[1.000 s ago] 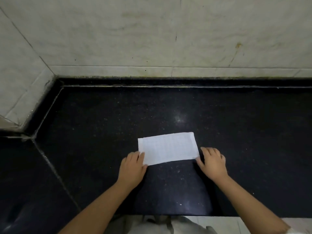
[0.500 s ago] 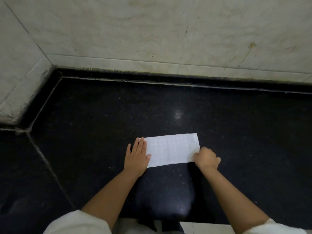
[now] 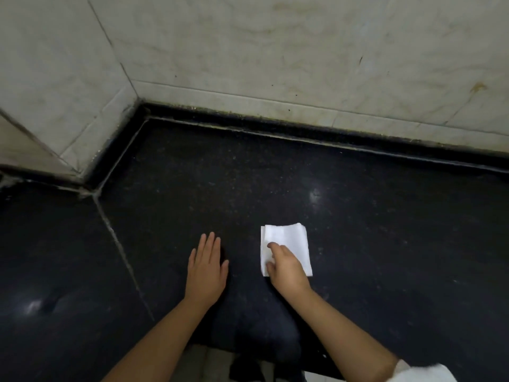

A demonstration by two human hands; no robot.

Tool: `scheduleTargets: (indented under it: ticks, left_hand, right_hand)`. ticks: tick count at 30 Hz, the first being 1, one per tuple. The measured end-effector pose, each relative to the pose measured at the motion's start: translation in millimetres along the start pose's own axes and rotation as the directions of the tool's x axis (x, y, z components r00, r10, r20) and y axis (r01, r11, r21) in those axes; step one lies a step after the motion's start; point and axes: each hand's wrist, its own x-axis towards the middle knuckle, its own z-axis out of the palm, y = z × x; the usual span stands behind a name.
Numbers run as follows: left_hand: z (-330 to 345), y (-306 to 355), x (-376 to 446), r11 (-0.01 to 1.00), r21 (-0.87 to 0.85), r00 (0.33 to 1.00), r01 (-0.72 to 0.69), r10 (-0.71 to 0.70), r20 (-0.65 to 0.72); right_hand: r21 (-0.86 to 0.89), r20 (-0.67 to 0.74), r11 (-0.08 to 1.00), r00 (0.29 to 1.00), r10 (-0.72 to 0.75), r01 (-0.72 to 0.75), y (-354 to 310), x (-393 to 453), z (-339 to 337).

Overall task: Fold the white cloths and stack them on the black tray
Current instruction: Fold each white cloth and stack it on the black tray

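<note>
White and folded to a small rectangle, one cloth (image 3: 289, 244) lies on the black speckled surface (image 3: 385, 244), a little right of the frame's centre; it is the only cloth in view. Two hands show, both bare. The right hand (image 3: 286, 267) comes up from the lower right and rests on the cloth's near left part, its fingers (image 3: 272, 245) curled down onto the fabric, the thumb at the near left corner; whether this grip pinches an edge or only presses the cloth flat cannot be told. The cloth's far edge and right side lie uncovered beyond the knuckles, and thin layers show along its left edge. The left hand (image 3: 206, 267) lies flat and spread on the bare surface in the lower middle of the frame, grip released, holding nothing, apart from the cloth with a strip of dark stone between them. A pale grout seam (image 3: 121, 249) runs diagonally across the surface left of that hand. Pale tiled wall (image 3: 275, 51) fills the upper frame. A white sleeve (image 3: 424, 372) shows at the lower right corner.
</note>
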Motion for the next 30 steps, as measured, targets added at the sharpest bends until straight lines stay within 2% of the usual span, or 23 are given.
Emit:
scheduleTargets:
  ticks: [4,9,11,13,15,16,19,22,25,30]
  left_hand:
    - [6.3,-18.3,-10.6,0.998,-0.059,1.0,-0.008,0.006,-0.027]
    - [0.6,5.3,-13.6,0.989,-0.118,0.996,-0.083,0.085,0.015]
    - [-0.1,19.5,-8.4,0.978,-0.134,0.988,-0.156,0.157,-0.004]
    - [1.7,33.9,-3.5,0.943,-0.135,0.953,-0.303,0.303,-0.023]
    - [7.1,46.9,4.2,0.889,-0.116,0.89,-0.444,0.452,0.053]
    - [6.5,54.4,7.1,0.87,-0.055,0.868,-0.49,0.493,0.063]
    - [5.1,75.7,26.3,0.874,0.029,0.863,-0.485,0.473,0.175]
    - [5.4,82.0,44.3,0.894,0.166,0.895,-0.416,0.37,0.249]
    - [11.9,75.9,45.1,0.881,0.239,0.891,-0.409,0.328,0.314]
    - [12.3,74.7,40.5,0.888,0.228,0.886,-0.399,0.309,0.347]
  right_hand:
    - [-0.074,0.117,0.995,0.992,-0.052,0.061,7.1,-1.0,3.8]
    - [-0.017,0.251,0.993,0.962,-0.105,0.113,18.4,-8.9,-11.8]
    - [-0.064,0.167,0.991,0.981,-0.102,0.114,27.4,-16.7,-19.5]
    - [-0.213,-0.056,0.963,0.982,-0.182,0.166,43.6,-21.6,-24.7]
    - [-0.336,-0.115,0.93,0.974,-0.197,0.148,60.6,-25.2,-26.7]
    - [-0.366,-0.088,0.921,0.98,-0.181,0.137,64.5,-26.1,-27.0]
    - [-0.407,-0.041,0.902,0.983,-0.179,0.147,67.2,-27.3,-20.1]
    - [-0.423,-0.085,0.896,0.979,-0.188,0.135,62.1,-24.1,-15.1]
    - [-0.487,-0.138,0.87,0.977,-0.16,0.074,55.6,-19.1,-8.9]
    - [-0.535,-0.123,0.845,0.99,-0.063,-0.013,56.0,-14.8,-9.6]
